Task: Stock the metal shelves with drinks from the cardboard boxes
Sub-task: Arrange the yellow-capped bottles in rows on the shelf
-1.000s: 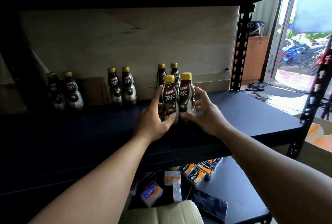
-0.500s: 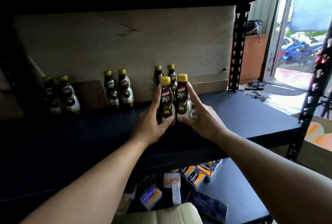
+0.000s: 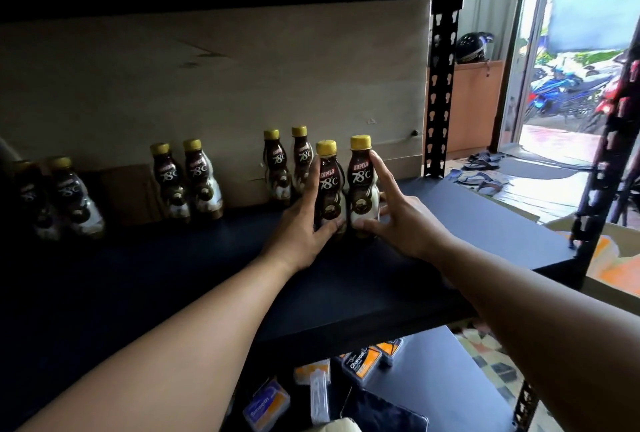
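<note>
the left bottle (image 3: pixel 327 189) and right bottle (image 3: pixel 360 185) are being stood on the shelf (image 3: pixel 467 223), left hand (image 3: pixel 304 223) curled round one, right hand (image 3: pixel 398 220) touching the other with spread fingers. release is likely needed next.

Bottle pairs (image 3: pixel 187 182) along shelf (image 3: pixel 450 223) rear

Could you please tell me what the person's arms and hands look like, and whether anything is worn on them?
The left arm and right arm are bare as far as the frame shows, with no sleeve in view. The left hand and right hand are ungloved. No watch, bracelet or ring shows on the wrists or the visible fingers.
</note>
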